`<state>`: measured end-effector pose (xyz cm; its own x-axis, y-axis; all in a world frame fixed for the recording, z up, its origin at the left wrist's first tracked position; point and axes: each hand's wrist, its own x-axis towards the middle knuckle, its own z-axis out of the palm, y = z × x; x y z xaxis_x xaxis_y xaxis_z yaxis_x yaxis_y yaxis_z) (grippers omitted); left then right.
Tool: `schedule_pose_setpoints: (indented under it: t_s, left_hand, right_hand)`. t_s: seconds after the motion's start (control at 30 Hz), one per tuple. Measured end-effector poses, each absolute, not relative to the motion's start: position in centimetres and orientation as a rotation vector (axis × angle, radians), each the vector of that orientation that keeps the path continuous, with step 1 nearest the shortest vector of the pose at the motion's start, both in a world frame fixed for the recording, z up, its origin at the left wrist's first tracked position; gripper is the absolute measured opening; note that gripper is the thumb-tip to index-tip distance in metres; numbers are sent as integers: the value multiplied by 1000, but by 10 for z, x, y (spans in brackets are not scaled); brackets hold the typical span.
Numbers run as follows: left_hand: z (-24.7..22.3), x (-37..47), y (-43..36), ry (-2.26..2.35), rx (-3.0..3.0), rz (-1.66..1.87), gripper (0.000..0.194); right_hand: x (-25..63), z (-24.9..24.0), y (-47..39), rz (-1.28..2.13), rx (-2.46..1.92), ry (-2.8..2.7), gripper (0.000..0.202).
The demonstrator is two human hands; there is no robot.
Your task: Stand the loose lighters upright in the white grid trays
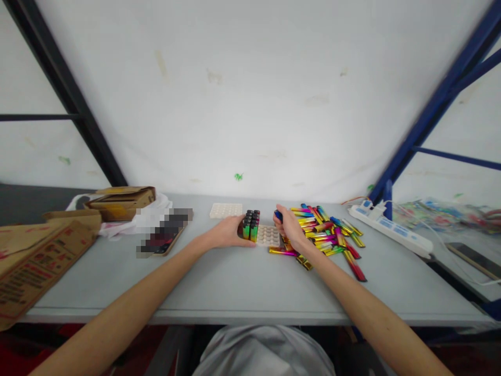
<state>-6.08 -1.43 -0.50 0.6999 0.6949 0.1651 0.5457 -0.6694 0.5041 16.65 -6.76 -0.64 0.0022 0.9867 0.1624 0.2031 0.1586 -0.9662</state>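
Lighter [278,214], blue, pinched in right hand [290,228] above white tray [269,236] near desk's far edge; left hand [228,233] braces tray, holding nothing. Risk: misaligned insertion could topple standing lighters [251,225].

- 2 bare forearms, no sleeves reaching the wrists or elbows.
- Bare left hand [229,233] and bare right hand [290,228], no gloves, rings, watch or bands visible.
- Light grey fabric garment [264,352] across the lap, softly creased, plain, without print or markings.
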Motion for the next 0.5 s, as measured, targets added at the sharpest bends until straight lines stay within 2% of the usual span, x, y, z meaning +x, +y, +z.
schedule_pose_setpoints:
  t_s: [0.2,0.4,0.5]
  left_hand:
    - [-6,-61,-14,964,2475,498,75]
    - [-6,-62,-13,951,2435,525,76]
    - [-7,-62,-12,941,2435,523,76]
  right_hand:
    - [160,1,-76,926,-1250,-1336,46]
    - [161,-2,-74,965,-1205,-1340,56]
    - [165,-5,-70,853,-1167,-1437,56]
